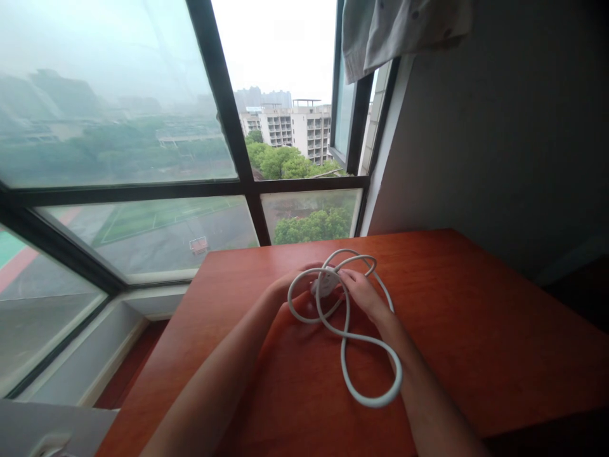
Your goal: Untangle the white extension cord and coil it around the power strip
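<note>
your l hand and r hand meet near the bench centre. l fingers are curled round the white cable just beside its white plug block. r fingers are pinched narrow on the plug block. the cable lies in loose loops on the bench: one behind the hands, one long loop toward you. window frame is beyond the far edge. grey cloth hangs top r.

Both hands met over a white plug on the reddish counter: the left hand and right hand gripped it, its looped white cable trailing toward the person. A window stood beyond, cloth hanging above.
</note>
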Available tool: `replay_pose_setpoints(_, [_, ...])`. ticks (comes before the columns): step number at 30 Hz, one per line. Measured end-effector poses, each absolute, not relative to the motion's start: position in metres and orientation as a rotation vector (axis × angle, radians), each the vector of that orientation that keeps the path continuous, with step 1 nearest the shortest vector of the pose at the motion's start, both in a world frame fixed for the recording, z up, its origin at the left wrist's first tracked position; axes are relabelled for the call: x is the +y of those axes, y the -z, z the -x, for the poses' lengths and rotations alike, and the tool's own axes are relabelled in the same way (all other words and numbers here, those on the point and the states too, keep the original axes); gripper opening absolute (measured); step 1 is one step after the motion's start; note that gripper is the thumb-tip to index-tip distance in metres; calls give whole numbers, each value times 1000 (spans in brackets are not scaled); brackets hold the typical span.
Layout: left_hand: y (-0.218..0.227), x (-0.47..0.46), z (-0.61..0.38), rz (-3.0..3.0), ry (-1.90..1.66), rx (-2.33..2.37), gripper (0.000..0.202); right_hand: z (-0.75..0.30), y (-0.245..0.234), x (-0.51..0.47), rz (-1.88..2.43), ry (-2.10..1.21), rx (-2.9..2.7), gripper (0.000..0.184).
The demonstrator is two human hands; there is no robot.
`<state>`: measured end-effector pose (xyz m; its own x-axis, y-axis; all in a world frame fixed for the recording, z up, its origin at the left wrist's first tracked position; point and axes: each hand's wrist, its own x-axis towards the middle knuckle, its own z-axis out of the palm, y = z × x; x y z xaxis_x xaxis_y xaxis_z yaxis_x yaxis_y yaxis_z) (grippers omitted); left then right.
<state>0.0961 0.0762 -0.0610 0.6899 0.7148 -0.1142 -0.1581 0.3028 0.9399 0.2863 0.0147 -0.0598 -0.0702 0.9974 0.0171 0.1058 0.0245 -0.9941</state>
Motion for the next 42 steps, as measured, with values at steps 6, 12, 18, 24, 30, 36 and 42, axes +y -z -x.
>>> replay_pose_setpoints(6, [55, 74, -87, -1268, -557, 539, 47, -288, 67, 20, 1325, -994, -1468, 39])
replay_pose_setpoints(12, [51, 71, -95, -1367, -477, 552, 36, -292, 59, 13, 1503, -813, -1590, 48])
replay_pose_setpoints(18, [41, 68, -96, -1370, -635, 680, 35, -293, 38, 5, 1452, -729, -1601, 41])
replay_pose_setpoints(24, [39, 67, -81, -1433, -654, 714, 37, -296, 26, -5, 1231, -965, -1676, 29])
replay_pose_setpoints(30, [45, 72, -83, -1455, -688, 747, 34, -272, 21, -24, 898, -1208, -2044, 21])
replay_pose_setpoints(36, [23, 62, -80, -1516, -600, 867, 39, -255, 35, -18, 1044, -1096, -1801, 28])
replay_pose_setpoints(42, [10, 49, -41, -1518, -561, 1142, 43, -263, 44, -8, 1166, -909, -1656, 27])
